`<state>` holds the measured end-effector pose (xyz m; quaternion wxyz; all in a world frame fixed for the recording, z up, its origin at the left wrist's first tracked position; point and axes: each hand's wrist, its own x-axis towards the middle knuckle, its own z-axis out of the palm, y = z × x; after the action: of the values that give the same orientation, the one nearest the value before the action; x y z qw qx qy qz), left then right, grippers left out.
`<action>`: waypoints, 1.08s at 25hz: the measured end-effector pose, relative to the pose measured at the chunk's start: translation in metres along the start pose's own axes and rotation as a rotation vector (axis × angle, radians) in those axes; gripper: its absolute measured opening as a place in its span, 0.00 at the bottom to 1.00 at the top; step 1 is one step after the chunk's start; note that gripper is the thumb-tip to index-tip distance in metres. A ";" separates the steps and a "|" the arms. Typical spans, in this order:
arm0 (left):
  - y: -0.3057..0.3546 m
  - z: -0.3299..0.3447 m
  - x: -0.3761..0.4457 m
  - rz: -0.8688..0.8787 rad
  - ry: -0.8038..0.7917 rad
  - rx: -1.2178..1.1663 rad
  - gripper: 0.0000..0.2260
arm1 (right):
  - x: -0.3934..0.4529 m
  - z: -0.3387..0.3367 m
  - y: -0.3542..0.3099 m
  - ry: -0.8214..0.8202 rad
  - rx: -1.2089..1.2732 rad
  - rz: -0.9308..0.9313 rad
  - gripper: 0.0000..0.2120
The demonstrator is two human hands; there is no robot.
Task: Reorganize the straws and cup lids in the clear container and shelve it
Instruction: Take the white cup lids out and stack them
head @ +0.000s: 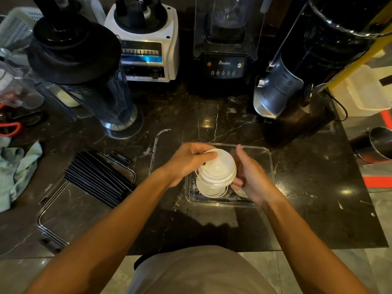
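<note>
The black blender base (225, 66) at the back of the tabletop carries the word "Blenders" in pale script on its control panel, above a row of small round buttons. The white blender base (146, 45) beside it bears a dark label with white Chinese characters, too blurred to read, as is the print on the grey appliance (280, 88)

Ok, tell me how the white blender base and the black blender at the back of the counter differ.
The white blender base carries no jug; the black blender has its jug inside a clear cover. The white blender base shows a blue and black label; the black blender has a dark panel with round buttons. Both stand upright on the dark marble counter.
</note>
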<state>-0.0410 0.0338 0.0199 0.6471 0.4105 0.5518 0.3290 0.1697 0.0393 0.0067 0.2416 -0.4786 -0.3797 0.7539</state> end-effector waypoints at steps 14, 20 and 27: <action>-0.025 -0.004 -0.016 -0.053 -0.035 -0.463 0.22 | 0.000 0.008 0.000 0.183 -0.073 -0.130 0.18; -0.029 -0.003 -0.014 -0.046 -0.020 -0.534 0.15 | -0.004 0.017 0.007 0.200 -0.063 -0.117 0.20; -0.030 0.002 -0.016 -0.028 -0.011 -0.597 0.17 | -0.008 0.017 0.010 0.203 -0.062 -0.110 0.14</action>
<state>-0.0427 0.0061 0.0002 0.7467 0.1963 0.4325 0.4657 0.1572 0.0214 0.0070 0.3050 -0.5381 -0.4021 0.6751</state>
